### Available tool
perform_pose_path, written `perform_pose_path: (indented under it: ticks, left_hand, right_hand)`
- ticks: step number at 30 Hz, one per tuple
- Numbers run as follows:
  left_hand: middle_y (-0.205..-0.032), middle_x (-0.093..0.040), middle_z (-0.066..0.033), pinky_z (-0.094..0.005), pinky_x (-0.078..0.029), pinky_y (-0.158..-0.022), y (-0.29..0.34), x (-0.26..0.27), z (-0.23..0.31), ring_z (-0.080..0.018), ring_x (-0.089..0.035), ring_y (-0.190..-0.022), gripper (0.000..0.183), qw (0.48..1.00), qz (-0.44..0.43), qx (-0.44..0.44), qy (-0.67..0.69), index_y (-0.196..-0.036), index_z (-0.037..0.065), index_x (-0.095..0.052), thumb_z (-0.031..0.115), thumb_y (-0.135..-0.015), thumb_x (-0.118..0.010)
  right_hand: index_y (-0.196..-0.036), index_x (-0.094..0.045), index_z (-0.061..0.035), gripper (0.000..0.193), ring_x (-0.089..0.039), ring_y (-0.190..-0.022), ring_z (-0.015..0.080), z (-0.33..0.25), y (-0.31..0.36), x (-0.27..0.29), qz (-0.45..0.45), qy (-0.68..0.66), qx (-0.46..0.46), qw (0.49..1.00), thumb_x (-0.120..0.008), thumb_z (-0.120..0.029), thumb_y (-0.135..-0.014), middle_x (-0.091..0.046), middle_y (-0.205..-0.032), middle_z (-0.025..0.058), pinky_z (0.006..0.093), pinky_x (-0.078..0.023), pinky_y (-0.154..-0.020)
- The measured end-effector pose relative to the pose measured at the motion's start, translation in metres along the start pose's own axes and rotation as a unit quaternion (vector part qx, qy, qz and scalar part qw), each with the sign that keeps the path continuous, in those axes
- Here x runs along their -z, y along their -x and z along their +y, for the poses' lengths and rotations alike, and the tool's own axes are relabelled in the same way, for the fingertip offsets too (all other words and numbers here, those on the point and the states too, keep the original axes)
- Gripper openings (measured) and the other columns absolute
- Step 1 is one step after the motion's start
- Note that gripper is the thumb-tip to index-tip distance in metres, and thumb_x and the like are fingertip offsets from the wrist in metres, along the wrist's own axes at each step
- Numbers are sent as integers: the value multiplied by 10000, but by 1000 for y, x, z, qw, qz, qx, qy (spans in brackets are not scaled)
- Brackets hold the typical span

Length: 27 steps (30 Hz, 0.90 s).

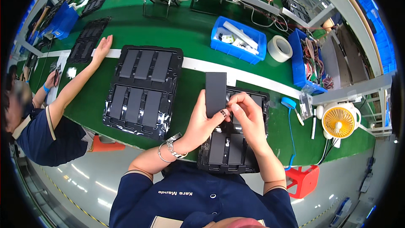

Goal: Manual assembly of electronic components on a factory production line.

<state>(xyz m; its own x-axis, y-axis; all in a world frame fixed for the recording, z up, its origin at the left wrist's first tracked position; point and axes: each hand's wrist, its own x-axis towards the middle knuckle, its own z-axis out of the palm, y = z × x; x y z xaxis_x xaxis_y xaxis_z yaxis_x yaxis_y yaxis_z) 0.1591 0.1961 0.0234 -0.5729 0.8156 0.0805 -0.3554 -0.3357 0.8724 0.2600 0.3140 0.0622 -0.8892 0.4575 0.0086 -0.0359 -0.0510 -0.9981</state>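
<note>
Upright in my left hand [198,126] is a flat, dark grey rectangular block [216,89], gripped near its lower part between thumb and fingers. My right hand [249,118] is closed in a pinch beside the block's right edge, close to my left thumb. Whatever its fingertips hold is too small and covered to name. Below both hands lies a black moulded tray [230,169] with similar dark blocks in its pockets, partly hidden by my hands. Another black tray [140,82], filled with two rows of such blocks, rests to the left.
Beyond are a blue bin [236,52] of white parts, a tape roll [279,48] and a blue bin of wires [298,65]. A yellow-and-white fan [338,121] and a marker [313,124] stand right. A co-worker's forearm [74,88] reaches in at left; others work across the bench.
</note>
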Motion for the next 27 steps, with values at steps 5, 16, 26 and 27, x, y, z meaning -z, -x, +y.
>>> perform_pose_path:
  ticks: [5, 16, 26, 27]
  left_hand:
    - [-959, -576, -59, -273, -527, -732, 1, -4, -1, -122, -612, -796, 402, 1000, 6, 2, 7, -1275, 26, -365, 2, -932, -574]
    - [-977, -563, -61, -237, -512, -692, 1, 0, -6, -99, -593, -800, 429, 1000, -11, 25, -1, -1267, 32, -343, -21, -910, -574]
    - [-1030, -524, -66, -250, -531, -726, -2, 5, -13, -92, -575, -824, 429, 965, -10, -88, -247, -1249, 25, -341, -33, -899, -583]
    - [-1028, -524, -66, -250, -532, -726, -1, 4, -11, -91, -577, -821, 427, 978, -6, -53, -202, -1249, 27, -342, -29, -901, -584]
  right_hand:
    - [-960, -549, 16, 85, -577, -786, 111, 7, 3, 5, 4, -10, -1, 1000, -548, -66, -987, -543, -924, 41, 268, -476, -754]
    - [-916, -564, 40, 71, -590, -780, 119, 18, 3, 5, 11, -30, 0, 999, -563, -17, -960, -513, -965, 54, 269, -492, -721]
    - [-917, -574, 33, 55, -582, -787, 139, 23, 3, 6, 33, 150, 106, 982, -598, -14, -930, -557, -928, 77, 284, -497, -709]
    - [-920, -574, 32, 62, -581, -790, 140, 23, 3, 6, 30, 113, 78, 990, -598, -23, -937, -556, -929, 73, 285, -497, -715]
